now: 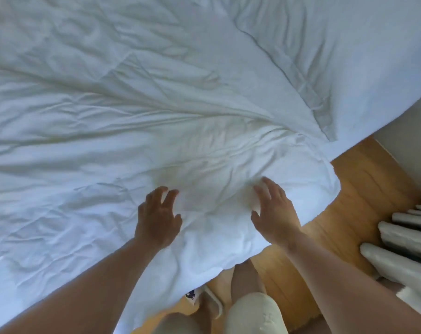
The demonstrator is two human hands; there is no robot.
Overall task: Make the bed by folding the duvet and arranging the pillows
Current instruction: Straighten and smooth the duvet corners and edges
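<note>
A white, creased duvet (pixel 108 116) covers most of the bed, and its rounded corner (pixel 313 179) hangs over the bed's edge near me. My left hand (pixel 157 218) is over the duvet with its fingers spread and loosely bent, holding nothing. My right hand (pixel 273 213) lies flat on the duvet near that corner with its fingers straight. At the upper right a second white layer (pixel 325 68) lies with a grey-shadowed edge; I cannot tell if it is a pillow or a folded part of the bedding.
Wooden floor (pixel 363 179) shows to the right of the bed. A grey ribbed radiator (pixel 407 239) stands at the right edge. My legs in light shorts and a white sandal (pixel 212 302) are at the bottom, close to the bed's edge.
</note>
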